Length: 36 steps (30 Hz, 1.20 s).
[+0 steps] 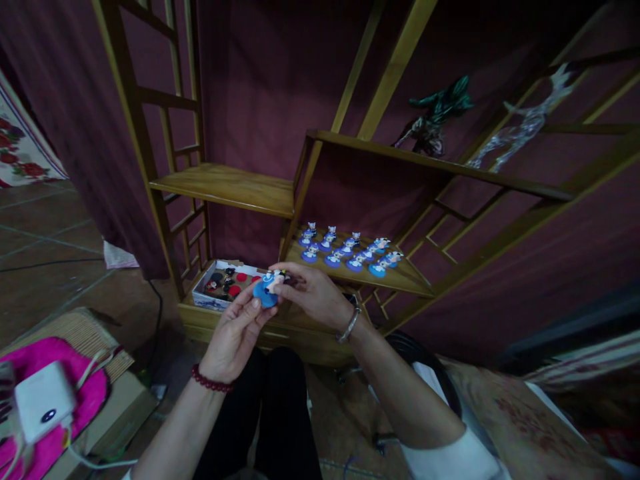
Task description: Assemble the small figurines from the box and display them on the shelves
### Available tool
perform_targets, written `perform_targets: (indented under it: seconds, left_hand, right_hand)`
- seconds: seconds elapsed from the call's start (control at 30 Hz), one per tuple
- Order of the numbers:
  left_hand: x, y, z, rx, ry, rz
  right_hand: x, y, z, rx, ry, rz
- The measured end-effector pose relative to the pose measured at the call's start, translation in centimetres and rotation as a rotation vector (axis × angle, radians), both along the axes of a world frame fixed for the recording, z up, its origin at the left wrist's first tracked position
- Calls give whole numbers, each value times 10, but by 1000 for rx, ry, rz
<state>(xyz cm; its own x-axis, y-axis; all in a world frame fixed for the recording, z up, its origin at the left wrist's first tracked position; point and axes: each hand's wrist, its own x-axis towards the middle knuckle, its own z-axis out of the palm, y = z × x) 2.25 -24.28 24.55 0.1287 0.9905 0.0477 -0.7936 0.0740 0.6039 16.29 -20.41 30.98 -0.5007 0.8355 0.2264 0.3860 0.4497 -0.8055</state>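
Note:
Between my hands is a small figurine (267, 289) with a round blue base and a white and pale body. My left hand (239, 327) grips the base from below, its thumb on the near edge. From the right, the fingers of my right hand (313, 293) close on the figurine's upper part. Behind, to the right, several similar figurines (350, 250) on purple and blue bases stand in rows on a wooden shelf (410, 280). Just beyond my left hand, an open box (203, 300) holds red discs and small dark figures.
The wooden shelf unit (225, 187) rises in front of me. A green sculpture (440, 113) and a clear deer figure (530, 123) stand on its upper shelf. At lower left, a white device (45, 400) with a cable lies on a pink mat (90, 387).

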Motion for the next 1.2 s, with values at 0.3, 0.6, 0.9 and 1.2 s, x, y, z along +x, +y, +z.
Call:
perform_targets:
  seconds: [0.3, 0.6, 0.9, 1.2]
  left_hand:
    - [-2, -4, 3, 20, 15, -13]
    - [-2, -5, 1, 22, 37, 5]
    - [-1, -5, 0, -15, 20, 15]
    - [1, -6, 5, -38, 12, 13]
  right_hand:
    - [-1, -1, 0, -34, 98, 7]
    - [-1, -3, -2, -87, 144, 8]
    - [-2, -5, -3, -64, 148, -16]
    - [1, -4, -2, -41, 112, 18]
